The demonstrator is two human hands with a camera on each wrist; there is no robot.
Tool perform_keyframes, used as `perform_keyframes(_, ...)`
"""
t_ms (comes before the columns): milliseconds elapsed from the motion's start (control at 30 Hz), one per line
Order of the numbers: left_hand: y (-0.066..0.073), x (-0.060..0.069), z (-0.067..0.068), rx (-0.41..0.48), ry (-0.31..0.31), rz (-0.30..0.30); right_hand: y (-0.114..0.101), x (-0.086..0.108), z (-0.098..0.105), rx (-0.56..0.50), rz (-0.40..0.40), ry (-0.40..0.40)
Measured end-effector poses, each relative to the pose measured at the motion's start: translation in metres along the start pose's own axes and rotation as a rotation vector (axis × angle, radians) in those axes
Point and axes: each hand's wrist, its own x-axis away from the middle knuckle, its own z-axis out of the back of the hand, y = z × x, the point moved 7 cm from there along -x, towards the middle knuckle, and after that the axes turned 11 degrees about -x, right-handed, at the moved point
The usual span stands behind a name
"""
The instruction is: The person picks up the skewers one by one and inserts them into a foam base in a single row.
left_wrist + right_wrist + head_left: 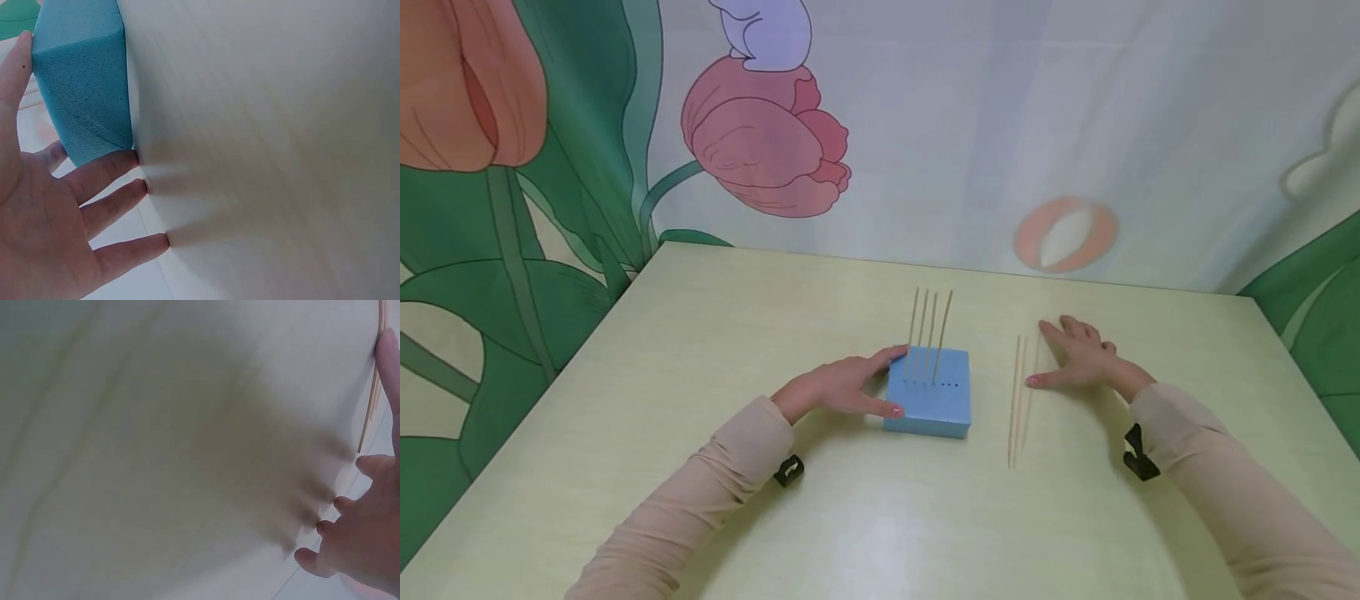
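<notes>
A light blue foam block [928,408] sits on the table with several thin wooden sticks [932,333] standing in a row of holes. Three small dark holes [950,385] lie in line to the right of the sticks. My left hand [850,385] holds the block at its left side, thumb near the front corner and index finger at the back; in the left wrist view the other fingertips [159,242] rest on the table. My right hand [1078,358] is spread, its thumb and index finger touching the rightmost of three loose sticks [1017,408] lying on the table.
The pale wooden table [880,517] ends at a curtain [925,150] printed with flowers and leaves. Dark straps [1141,454] show at both wrists.
</notes>
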Motion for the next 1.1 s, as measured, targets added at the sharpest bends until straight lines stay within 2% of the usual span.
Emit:
perform_keyframes(400, -0.001, -0.001, -0.001, -0.014, 0.005, -0.001, -0.002, -0.002, 0.001, -0.050, 0.004, 0.031)
perform_keyframes(633, -0.001, -0.002, -0.001, 0.013, 0.014, -0.014, -0.007, 0.000, 0.009, -0.134, 0.020, 0.109)
perform_keyframes(700, -0.001, -0.001, -0.001, 0.017, 0.011, -0.013, -0.009, 0.002, 0.013, -0.171, 0.048, 0.134)
perform_keyframes(800, -0.001, -0.001, -0.001, 0.023, 0.006, -0.014, -0.012, 0.005, 0.016, -0.299, 0.084, 0.155)
perform_keyframes(1000, -0.001, -0.002, -0.001, 0.022, 0.005, -0.015, -0.012, 0.014, 0.016, -0.703, 0.094, 0.133)
perform_keyframes(1100, -0.001, -0.002, -0.001, 0.020, 0.007, -0.020, -0.015, 0.017, 0.014, -0.846, 0.119, 0.120)
